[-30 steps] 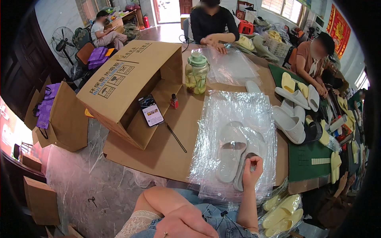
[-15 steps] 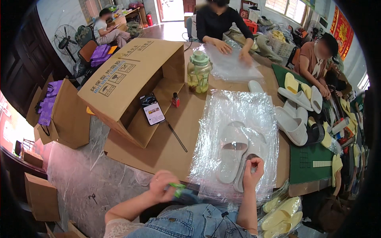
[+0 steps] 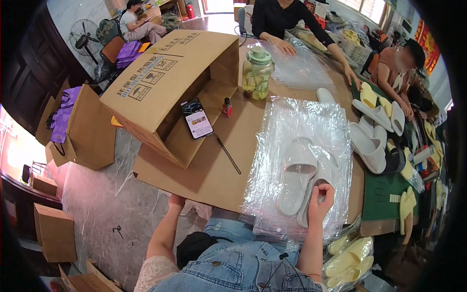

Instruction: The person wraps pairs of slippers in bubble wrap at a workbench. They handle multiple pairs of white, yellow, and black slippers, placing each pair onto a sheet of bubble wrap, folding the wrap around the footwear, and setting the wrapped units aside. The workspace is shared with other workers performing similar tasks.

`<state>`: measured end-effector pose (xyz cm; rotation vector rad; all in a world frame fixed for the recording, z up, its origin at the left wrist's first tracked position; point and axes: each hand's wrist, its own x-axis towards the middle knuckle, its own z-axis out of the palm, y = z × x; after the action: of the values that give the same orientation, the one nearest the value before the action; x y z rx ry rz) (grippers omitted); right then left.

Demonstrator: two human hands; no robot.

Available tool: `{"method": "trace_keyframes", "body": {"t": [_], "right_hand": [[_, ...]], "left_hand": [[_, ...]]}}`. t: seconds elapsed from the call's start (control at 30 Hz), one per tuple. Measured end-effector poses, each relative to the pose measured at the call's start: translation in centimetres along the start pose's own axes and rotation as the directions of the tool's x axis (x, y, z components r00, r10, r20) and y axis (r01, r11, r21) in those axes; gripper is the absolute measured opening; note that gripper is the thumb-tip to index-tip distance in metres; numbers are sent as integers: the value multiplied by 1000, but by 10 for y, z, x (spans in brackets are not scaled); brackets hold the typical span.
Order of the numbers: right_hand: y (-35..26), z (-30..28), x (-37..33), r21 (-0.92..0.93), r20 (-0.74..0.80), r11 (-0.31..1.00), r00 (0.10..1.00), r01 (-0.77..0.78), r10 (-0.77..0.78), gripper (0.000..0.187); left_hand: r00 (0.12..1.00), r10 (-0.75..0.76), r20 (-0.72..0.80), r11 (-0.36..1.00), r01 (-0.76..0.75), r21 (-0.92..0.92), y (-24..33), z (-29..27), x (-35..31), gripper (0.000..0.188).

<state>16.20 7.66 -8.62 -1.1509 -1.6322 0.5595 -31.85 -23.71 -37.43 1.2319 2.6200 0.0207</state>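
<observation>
A pair of light grey slide slippers [image 3: 293, 187] lies on a stack of clear plastic bags [image 3: 279, 119] near the table's front edge. My right hand [image 3: 321, 200] is at the right slipper, thumb and fingertips curled together in a pinch. Whatever is between them is too small to make out. My left hand [image 3: 177, 200] is at the cardboard-covered table's [image 3: 194, 182] front edge, left of the slippers. Its fingers are hidden behind that edge.
An open carton [image 3: 160, 78] on its side, a phone [image 3: 197, 119], a small red bottle [image 3: 227, 107] and a glass jar [image 3: 258, 75] stand or lie to the left and behind. More slippers [image 3: 367, 146] lie at right. A co-worker's hand [image 3: 287, 47] rests on further bags.
My left hand has moved left and down to the table edge; the green item it held is out of sight. The co-worker across has reached an arm toward the slippers at right.
</observation>
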Motion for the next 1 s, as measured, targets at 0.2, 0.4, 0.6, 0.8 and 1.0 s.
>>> {"method": "trace_keyframes", "body": {"t": [0.2,0.4,0.6,0.8,1.0], "right_hand": [[-1,2,-1,-2,-30,1000,999,-31,31,13],[-1,-2,-3,-45,-12,999,1000,-29,29,13],[3,4,-4,-14,-13,1000,1000,-3,2,15],[-36,-23,1,40,4,999,1000,13,-13,11],[-58,-68,12,-137,29,989,998,-46,51,8]], "left_hand": [[907,286,-309,922,-171,349,-16,23,73,48],[840,427,-336,813,-193,549,-28,9,56,50],[873,8,488,989,-80,127,26,-51,-30,52],[534,604,591,748,-124,-652,175,-282,-91,18],[712,702,-9,470,-473,-745,294,-356,-77,20]]}}
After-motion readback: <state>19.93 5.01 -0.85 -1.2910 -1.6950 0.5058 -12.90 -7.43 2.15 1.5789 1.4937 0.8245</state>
